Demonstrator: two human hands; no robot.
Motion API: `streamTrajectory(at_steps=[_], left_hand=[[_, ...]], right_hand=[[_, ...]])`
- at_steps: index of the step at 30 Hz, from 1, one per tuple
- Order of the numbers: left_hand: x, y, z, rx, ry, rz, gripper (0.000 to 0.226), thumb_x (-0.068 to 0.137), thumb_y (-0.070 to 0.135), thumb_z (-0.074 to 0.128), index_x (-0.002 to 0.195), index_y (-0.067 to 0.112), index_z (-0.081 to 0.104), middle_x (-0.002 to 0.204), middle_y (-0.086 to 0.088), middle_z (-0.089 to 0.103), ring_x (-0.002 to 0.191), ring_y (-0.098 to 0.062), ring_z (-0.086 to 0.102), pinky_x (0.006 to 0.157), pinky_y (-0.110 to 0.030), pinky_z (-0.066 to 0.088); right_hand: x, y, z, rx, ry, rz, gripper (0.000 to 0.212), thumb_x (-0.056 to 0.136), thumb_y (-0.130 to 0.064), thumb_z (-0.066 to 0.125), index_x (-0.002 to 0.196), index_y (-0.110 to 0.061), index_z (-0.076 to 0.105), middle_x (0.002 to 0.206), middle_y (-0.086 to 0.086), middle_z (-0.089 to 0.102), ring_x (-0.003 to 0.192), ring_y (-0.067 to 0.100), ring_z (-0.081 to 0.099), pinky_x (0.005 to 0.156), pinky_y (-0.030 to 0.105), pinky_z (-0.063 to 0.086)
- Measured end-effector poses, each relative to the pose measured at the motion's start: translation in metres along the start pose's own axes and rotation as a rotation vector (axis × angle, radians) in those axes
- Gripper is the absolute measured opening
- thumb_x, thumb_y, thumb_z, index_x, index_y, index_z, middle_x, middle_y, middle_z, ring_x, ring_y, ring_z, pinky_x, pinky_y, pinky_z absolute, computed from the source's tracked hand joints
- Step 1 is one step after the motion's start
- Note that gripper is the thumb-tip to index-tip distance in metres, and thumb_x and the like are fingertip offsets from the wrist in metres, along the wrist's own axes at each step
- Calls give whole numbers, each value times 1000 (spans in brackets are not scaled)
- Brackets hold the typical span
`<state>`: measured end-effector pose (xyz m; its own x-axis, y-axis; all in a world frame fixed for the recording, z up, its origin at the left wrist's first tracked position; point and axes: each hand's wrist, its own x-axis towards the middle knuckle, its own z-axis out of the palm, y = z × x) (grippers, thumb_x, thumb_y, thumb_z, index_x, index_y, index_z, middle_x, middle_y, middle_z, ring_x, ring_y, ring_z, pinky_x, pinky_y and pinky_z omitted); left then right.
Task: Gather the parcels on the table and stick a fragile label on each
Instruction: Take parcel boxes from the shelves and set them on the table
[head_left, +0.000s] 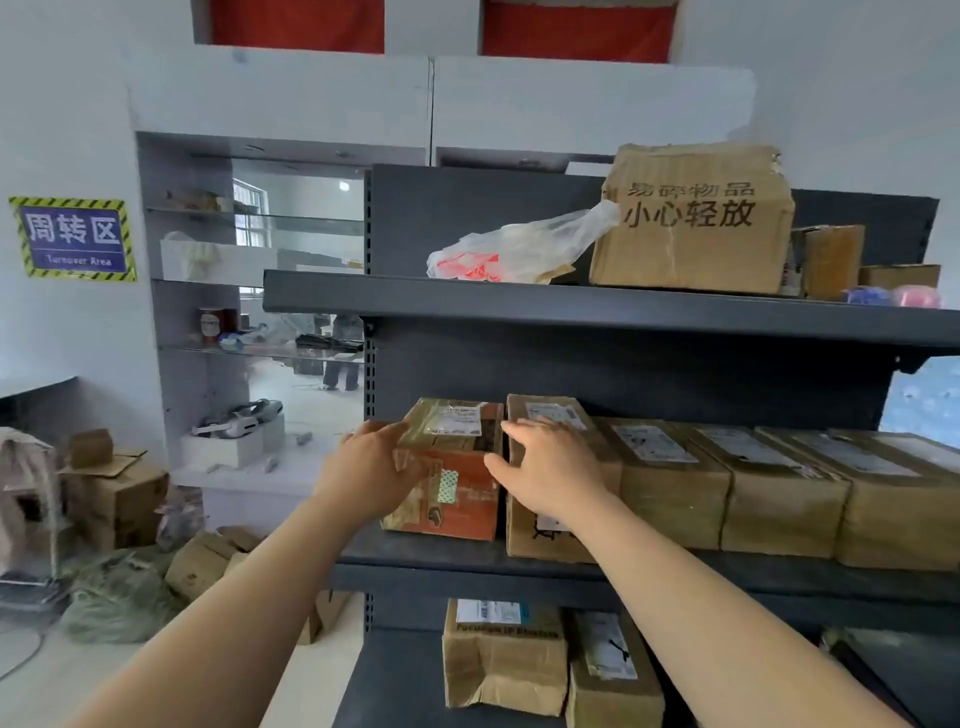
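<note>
An orange and brown parcel (457, 493) with a white shipping label on top stands at the left end of the middle shelf (467, 558). My left hand (371, 467) lies against its left side with the fingers spread. My right hand (550, 467) reaches in at its right side, fingers apart, between it and the neighbouring brown parcel (535, 540). Neither hand has closed around the parcel. A row of several more taped brown parcels (779, 493) runs to the right along the same shelf.
The top shelf holds a large carton with printed writing (696, 218) and a plastic bag (519, 249). Two parcels (504, 654) sit on the bottom shelf. Loose cartons and sacks (119, 519) lie on the floor at left, below a white cabinet (249, 312).
</note>
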<state>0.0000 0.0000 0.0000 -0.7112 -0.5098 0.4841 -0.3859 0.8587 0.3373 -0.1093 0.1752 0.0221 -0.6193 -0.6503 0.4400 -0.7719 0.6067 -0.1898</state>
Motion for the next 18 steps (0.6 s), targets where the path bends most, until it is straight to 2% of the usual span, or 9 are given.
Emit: streamTrajectory(at_steps=[3,5,7,9,12,15,18], left_hand=[[12,-2,6,-25,-84,-18,58,90,45,53,142,24,40,130,-6,53,106,-24,58,85,-32,48],[16,-3,10,-76,-101,9,45,92,37,54,134,24,50,102,-3,64,85,-21,62,72,-28,48],[18,-7,12,-133,-72,27,34,92,30,56,126,24,58,76,5,60,65,-16,58,61,-24,41],[17,-11,12,-156,-38,40,35,92,28,58,126,22,59,81,2,65,67,-16,61,62,-25,43],[12,-21,9,-195,-23,42,42,91,30,59,131,18,55,102,-7,70,85,-22,64,74,-28,47],[4,-39,-1,-221,-22,43,43,91,32,59,132,19,54,93,-4,68,75,-16,60,67,-24,45],[-5,-62,-15,-240,-23,59,45,89,36,61,130,20,56,93,-1,68,72,-12,62,66,-23,46]], right_hand=[[14,-1,10,-52,-64,-36,57,92,-55,43,141,-24,44,148,-1,42,142,20,27,116,39,18],[18,-5,12,-78,-115,-34,52,94,-52,44,137,-23,49,146,2,44,141,22,27,116,38,18],[19,-10,12,-96,-119,-34,47,95,-48,45,134,-22,54,145,5,45,141,22,28,116,37,17],[19,-15,9,-85,-114,-22,44,96,-44,45,132,-21,55,146,6,44,140,22,28,116,36,17],[14,-25,10,-66,-105,-19,42,97,-42,45,133,-22,54,148,5,41,142,20,25,116,34,15],[7,-43,11,-59,-95,-14,42,97,-40,45,134,-22,53,148,4,41,143,18,23,116,33,15],[-1,-66,16,-11,-54,14,42,95,-39,49,134,-24,53,143,2,47,134,19,38,108,34,33]])
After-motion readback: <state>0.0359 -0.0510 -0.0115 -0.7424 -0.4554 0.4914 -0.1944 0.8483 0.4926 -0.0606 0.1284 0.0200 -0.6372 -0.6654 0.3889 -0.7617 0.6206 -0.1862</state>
